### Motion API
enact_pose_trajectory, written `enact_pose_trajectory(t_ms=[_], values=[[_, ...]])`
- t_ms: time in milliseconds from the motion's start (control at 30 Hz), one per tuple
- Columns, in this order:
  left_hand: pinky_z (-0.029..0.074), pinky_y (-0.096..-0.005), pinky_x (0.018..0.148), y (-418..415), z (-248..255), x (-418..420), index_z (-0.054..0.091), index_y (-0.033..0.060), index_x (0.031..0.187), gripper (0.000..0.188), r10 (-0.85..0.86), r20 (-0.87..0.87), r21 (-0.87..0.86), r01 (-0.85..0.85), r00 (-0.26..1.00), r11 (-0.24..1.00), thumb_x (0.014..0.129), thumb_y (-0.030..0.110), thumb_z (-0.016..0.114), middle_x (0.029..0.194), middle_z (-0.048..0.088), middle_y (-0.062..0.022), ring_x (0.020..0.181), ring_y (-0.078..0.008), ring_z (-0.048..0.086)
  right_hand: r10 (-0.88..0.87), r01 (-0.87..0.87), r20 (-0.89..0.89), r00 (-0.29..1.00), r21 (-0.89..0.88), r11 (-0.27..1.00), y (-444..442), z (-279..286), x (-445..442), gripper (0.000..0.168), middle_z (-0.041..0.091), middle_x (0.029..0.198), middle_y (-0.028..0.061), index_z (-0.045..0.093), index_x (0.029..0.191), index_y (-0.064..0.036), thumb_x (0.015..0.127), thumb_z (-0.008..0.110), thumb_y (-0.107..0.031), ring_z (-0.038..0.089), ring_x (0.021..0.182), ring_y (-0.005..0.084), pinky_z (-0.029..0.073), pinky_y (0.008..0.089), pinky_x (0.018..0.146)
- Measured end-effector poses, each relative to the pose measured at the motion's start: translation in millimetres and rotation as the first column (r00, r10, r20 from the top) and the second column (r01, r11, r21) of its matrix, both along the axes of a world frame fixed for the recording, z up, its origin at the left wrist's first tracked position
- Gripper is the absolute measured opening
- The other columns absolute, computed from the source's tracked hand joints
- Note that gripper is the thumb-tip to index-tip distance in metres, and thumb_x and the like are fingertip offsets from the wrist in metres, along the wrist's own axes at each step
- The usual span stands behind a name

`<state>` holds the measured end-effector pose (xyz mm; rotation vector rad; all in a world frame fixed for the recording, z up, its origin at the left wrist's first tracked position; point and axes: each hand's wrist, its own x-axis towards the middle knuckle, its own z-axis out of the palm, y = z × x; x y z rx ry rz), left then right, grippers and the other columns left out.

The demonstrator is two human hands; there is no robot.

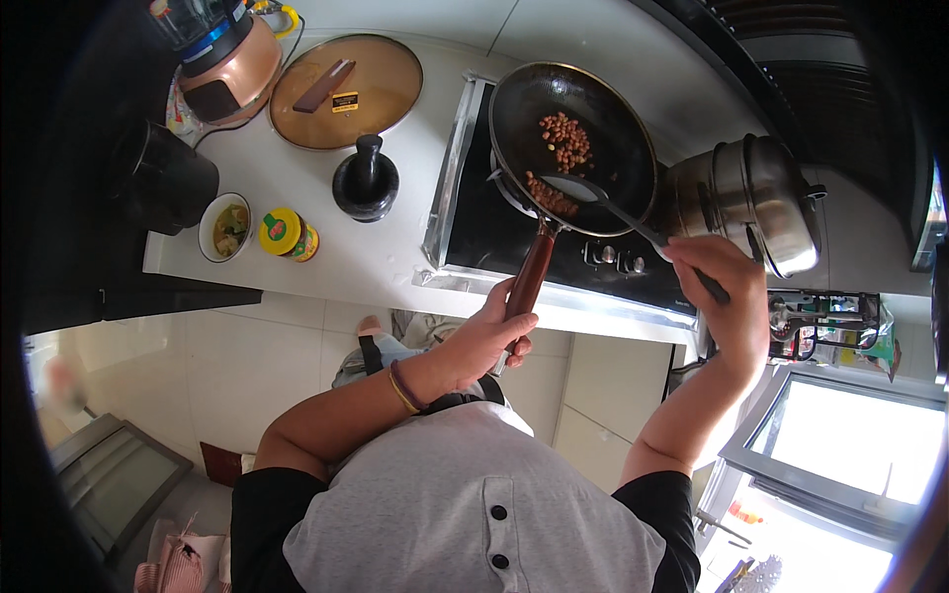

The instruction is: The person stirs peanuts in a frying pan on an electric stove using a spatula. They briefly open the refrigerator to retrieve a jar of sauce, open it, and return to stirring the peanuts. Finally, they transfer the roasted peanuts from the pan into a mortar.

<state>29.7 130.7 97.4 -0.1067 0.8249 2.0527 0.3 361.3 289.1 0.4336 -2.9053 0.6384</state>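
My left hand (498, 330) is closed around the reddish-brown handle (531, 280) of a dark wok (623, 133). The wok sits over the left side of a black gas hob (474, 233). My right hand (715, 278) grips a dark-handled spatula (630, 222), whose blade (574, 187) lies inside the wok on its near side. Reddish-brown peanuts (567, 141) rest in two groups on the wok's surface. The nearer group (549, 196) is beside the blade, which may hide part of it.
A steamer pot (749, 196) stands right of the wok. Left on the white counter (371, 259) are a glass lid (385, 81), a stone mortar (367, 200) with its pestle (368, 156), a yellow-lidded jar (289, 234), a food bowl (202, 230) and a blender (237, 67).
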Motion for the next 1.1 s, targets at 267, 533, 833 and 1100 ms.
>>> enact_pose_trajectory(t_ms=[267,533,833,1100], values=[[0.040,-0.0269,0.059,-1.3,0.4,0.0,0.026,0.0168,0.148,0.056,-0.001,-0.006,0.004,0.001,1.000,1.000,0.101,0.014,0.056,0.101,0.045,-0.0003,0.075,-0.0104,0.048,-0.024,0.024,0.001,1.000,0.012,1.000,9.3,-58.6,-41.0,0.015,0.071,0.098,0.0123,0.074,0.099,-0.003,0.085,0.070,-0.004,0.070,0.087,0.0286,0.055,0.0343,0.077],[0.040,-0.0269,0.059,0.7,-0.9,-0.5,0.026,0.0155,0.147,0.055,0.004,-0.018,-0.007,-0.004,1.000,1.000,0.101,0.014,0.056,0.101,0.045,-0.0002,0.075,-0.0103,0.048,-0.061,0.031,-0.371,0.927,-0.087,0.996,27.7,-137.4,-117.1,0.015,0.072,0.099,0.0119,0.074,0.100,-0.005,0.085,0.072,-0.004,0.070,0.092,0.0288,0.055,0.0338,0.081],[0.040,-0.0267,0.059,0.6,-2.5,1.3,0.027,0.0165,0.147,0.054,0.021,-0.017,0.015,-0.020,1.000,1.000,0.101,0.014,0.056,0.101,0.045,-0.0003,0.075,-0.0102,0.048,0.123,-0.127,-0.041,0.992,-0.091,0.988,18.4,-67.3,-53.4,0.020,0.072,0.099,0.0124,0.075,0.101,-0.003,0.082,0.072,0.003,0.070,0.089,0.0257,0.055,0.0315,0.080],[0.040,-0.0268,0.059,-0.5,-1.8,0.7,0.026,0.0172,0.148,0.056,0.005,-0.004,0.010,-0.005,1.000,1.000,0.101,0.014,0.056,0.101,0.045,-0.0003,0.075,-0.0102,0.047,0.015,-0.015,0.045,0.999,0.005,1.000,6.3,-11.7,8.4,0.020,0.072,0.098,0.0126,0.075,0.100,-0.002,0.081,0.072,0.004,0.070,0.087,0.0254,0.055,0.0321,0.077]])
